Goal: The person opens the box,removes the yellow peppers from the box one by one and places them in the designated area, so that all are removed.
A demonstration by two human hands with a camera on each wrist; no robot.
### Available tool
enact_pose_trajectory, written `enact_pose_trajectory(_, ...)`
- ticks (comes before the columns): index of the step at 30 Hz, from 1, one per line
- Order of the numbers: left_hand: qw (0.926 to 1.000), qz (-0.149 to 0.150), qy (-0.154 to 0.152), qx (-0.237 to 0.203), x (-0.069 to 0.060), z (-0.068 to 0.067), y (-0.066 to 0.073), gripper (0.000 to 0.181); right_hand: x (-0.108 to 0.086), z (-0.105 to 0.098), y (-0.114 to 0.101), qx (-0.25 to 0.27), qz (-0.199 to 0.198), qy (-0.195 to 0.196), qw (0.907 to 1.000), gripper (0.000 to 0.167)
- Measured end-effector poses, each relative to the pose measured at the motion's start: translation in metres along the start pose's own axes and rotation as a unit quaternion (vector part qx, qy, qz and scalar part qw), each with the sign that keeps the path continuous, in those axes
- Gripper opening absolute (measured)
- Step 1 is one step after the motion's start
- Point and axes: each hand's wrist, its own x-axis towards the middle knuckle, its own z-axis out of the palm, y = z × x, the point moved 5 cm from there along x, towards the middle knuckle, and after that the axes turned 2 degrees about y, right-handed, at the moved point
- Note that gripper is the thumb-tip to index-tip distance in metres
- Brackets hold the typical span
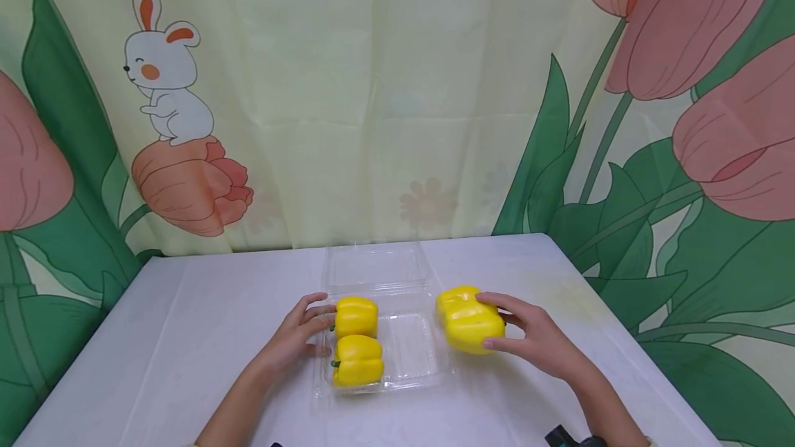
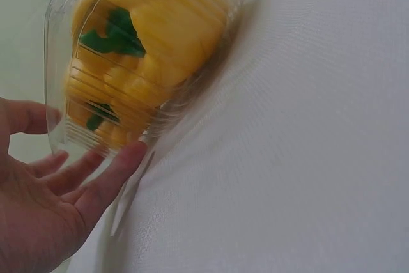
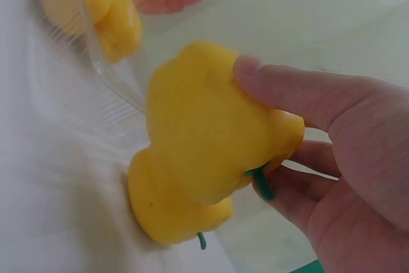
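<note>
While two yellow peppers (image 1: pixel 357 360) sit in one clear box (image 1: pixel 413 347), the right hand (image 1: pixel 534 336) holds a third pepper (image 1: pixel 474 329).
All four are round, bumpy and smooth, with green stems; the fourth pepper (image 3: pixel 169 202) is just behind the held one, right of the box. Thin, ridged plastic makes the box, and its one lid (image 1: pixel 377 267) lies open at the back. The right thumb and fingers pinch the pepper; the left hand (image 1: pixel 298 333) touches the box's left side with loose, spread fingers, not gripping.

Left hand (image 1: pixel 297 335) at clear container (image 1: pixel 410 345); right hand (image 1: pixel 539 336) grips yellow pepper (image 1: pixel 473 330).
</note>
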Motion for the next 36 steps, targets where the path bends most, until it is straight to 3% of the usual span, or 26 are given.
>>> enact_pose_trajectory(15,0.9999,-0.006,0.008,0.009,0.001,0.0,-0.002,0.057,-0.007,-0.004,0.008,0.0,0.001,-0.002,1.0,0.063)
enact_pose_trajectory(36,1.0,-0.002,-0.001,0.003,0.001,0.0,0.0,0.057,-0.011,0.006,0.023,-0.014,0.022,-0.03,0.9992,0.062)
